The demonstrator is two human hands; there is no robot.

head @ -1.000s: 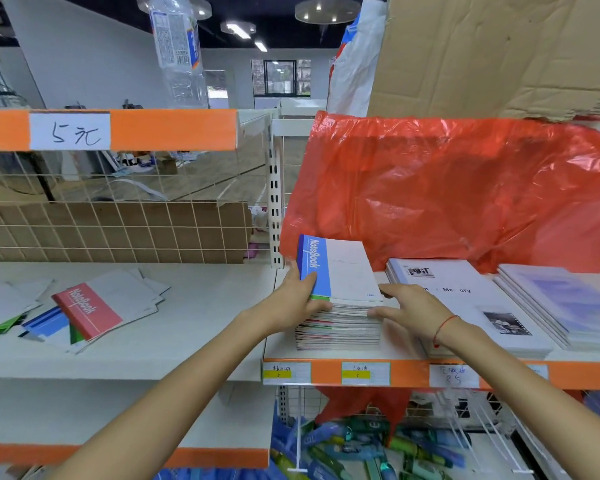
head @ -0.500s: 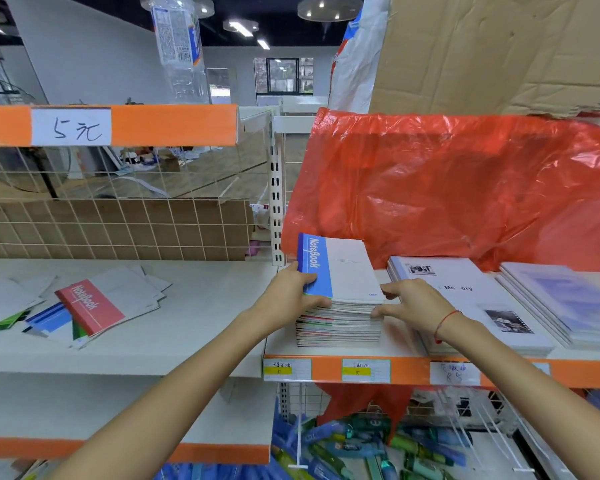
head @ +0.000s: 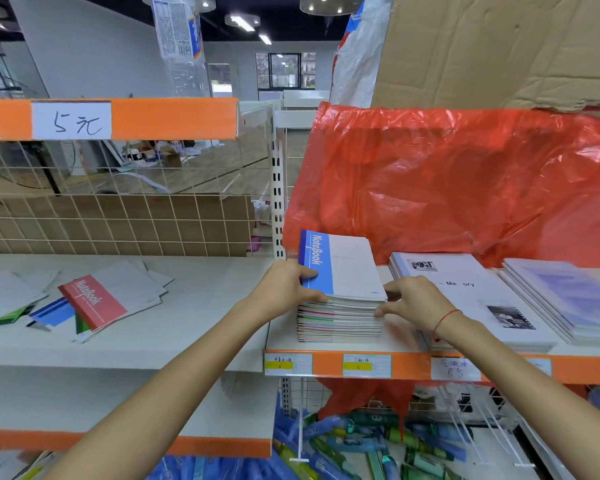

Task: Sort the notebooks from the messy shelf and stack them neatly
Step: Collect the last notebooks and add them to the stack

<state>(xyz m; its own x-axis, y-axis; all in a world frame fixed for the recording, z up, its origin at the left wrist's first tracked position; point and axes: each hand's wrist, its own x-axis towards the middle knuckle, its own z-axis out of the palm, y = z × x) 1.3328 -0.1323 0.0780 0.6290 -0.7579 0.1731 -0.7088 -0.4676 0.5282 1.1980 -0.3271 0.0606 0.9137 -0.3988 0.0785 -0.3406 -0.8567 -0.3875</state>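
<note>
A thick stack of notebooks (head: pixel 340 317) stands on the right shelf, topped by a blue-and-white notebook (head: pixel 347 268) that sits slightly askew. My left hand (head: pixel 284 289) grips the stack's left side, thumb on the blue cover and fingers curled under the upper notebooks. My right hand (head: pixel 413 303) grips the stack's right edge with curled fingers. On the left shelf (head: pixel 201 327) lies a messy pile of loose notebooks (head: pixel 94 303), a red-covered one on top, with green and blue ones beneath.
Two flat stacks of larger white booklets (head: pixel 465 292) and bluish booklets (head: pixel 565 299) lie right of my hands. A red plastic sheet (head: pixel 465 185) hangs behind them. A wire grid backs the left shelf. Bottles fill the bin (head: pixel 361 441) below.
My hands stay on the stack's two sides. My left fingers have slid further under the top notebooks, and my right hand has closed in on the right edge.
</note>
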